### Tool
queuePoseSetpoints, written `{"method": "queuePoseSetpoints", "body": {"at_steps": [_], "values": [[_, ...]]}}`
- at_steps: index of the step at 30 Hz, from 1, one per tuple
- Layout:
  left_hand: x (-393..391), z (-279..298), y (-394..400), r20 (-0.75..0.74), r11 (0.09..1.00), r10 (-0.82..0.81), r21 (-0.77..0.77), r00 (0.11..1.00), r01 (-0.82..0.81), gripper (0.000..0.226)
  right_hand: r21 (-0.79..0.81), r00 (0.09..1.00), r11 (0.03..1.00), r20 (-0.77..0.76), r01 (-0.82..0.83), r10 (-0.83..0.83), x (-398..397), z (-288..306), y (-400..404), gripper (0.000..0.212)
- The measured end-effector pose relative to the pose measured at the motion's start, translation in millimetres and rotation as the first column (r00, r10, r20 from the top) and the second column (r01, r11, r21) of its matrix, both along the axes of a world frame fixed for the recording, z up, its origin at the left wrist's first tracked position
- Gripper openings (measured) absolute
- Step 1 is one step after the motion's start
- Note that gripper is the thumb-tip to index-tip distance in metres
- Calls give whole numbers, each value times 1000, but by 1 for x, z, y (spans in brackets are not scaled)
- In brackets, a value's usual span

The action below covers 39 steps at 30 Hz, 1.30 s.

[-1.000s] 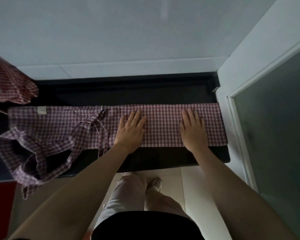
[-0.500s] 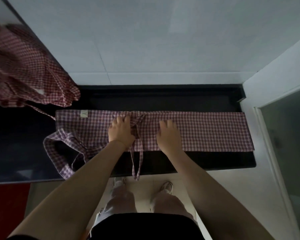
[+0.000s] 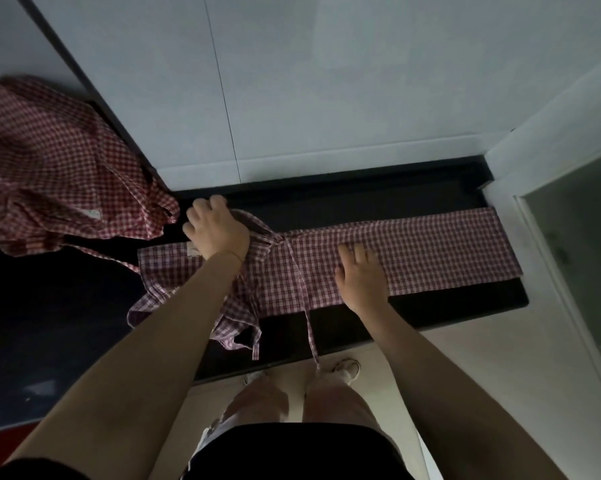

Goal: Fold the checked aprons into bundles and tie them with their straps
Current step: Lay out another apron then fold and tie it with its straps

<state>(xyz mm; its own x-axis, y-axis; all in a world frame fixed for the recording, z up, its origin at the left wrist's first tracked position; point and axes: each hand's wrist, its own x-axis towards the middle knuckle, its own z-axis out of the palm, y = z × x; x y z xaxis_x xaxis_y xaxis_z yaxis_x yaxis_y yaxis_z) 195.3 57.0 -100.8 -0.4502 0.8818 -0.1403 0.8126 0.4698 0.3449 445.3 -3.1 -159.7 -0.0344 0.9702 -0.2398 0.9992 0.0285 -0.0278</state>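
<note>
Two checked aprons: folded apron flat on counter, crumpled apron far left. Left hand grips strap; right hand flat, fingers spread, on folded apron.

Dim, flat indoor light with a grey cast; the pale wall is brightest, the dark surface swallows detail. The heaped checked cloth at left is motion-blurred. Wide-angle bending warps edges.

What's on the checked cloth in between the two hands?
In the head view, between the left hand and the right hand, the folded apron carries its gathered straps; one thin strap trails over the dark counter edge.
</note>
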Motion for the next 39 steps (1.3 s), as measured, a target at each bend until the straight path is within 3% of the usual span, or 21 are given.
{"method": "queuePoseSetpoints", "body": {"at_steps": [2,3,5,7,11,16,20,25,30,33,39], "values": [[26,1,-17,-48,955,-243,161,969,247,49,-46,1000,999,13,-9,9,-2,3,2,58],[42,0,-26,-49,898,-405,168,913,407,49,-64,1000,998,23,-12,13,-4,4,4,61],[77,-11,-45,-1,739,-672,56,740,671,48,-58,997,998,60,-37,40,-7,3,8,64],[95,-28,-57,15,627,-776,-88,630,774,51,0,991,993,74,-114,114,-15,1,9,65],[84,-61,-50,-16,657,-733,-276,681,701,68,2,965,966,-24,-260,260,-4,-19,7,69],[79,-63,-37,-39,670,-721,-294,692,681,96,-33,995,995,15,-96,96,57,-20,15,69],[92,-49,-13,-85,792,-608,-134,789,596,60,61,999,997,-1,43,-43,70,1,45,48],[97,-45,9,-145,785,-618,-175,773,595,35,78,985,988,-96,-134,141,48,17,77,34],[90,-45,22,-122,794,-590,-263,798,548,29,-3,977,979,-74,-202,201,32,11,94,35],[89,-45,29,-97,749,-629,-341,771,568,32,-22,970,971,-49,-238,237,32,9,99,32],[86,-50,30,-53,765,-618,-273,785,583,26,67,955,953,-13,-295,297,28,5,92,30]]}}
